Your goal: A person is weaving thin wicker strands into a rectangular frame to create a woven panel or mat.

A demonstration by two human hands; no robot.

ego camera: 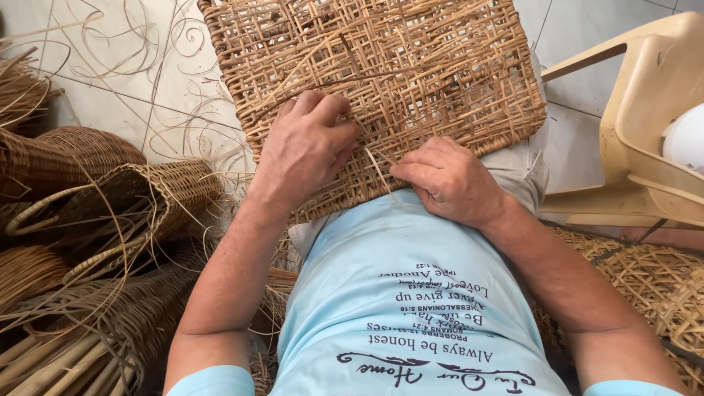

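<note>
A flat woven cane panel (411,66) with an open lattice weave lies across my lap. My left hand (304,147) presses flat on its near edge, fingers curled against the weave. My right hand (447,180) rests beside it, pinching a thin pale cane strand (378,167) that runs between the two hands. I wear a light blue shirt (403,293) with dark lettering.
Woven baskets (110,198) and bundles of cane are piled at the left. Loose cane strips (147,66) curl over the tiled floor. A beige plastic chair (645,125) stands at the right. More woven cane pieces (660,286) lie at the lower right.
</note>
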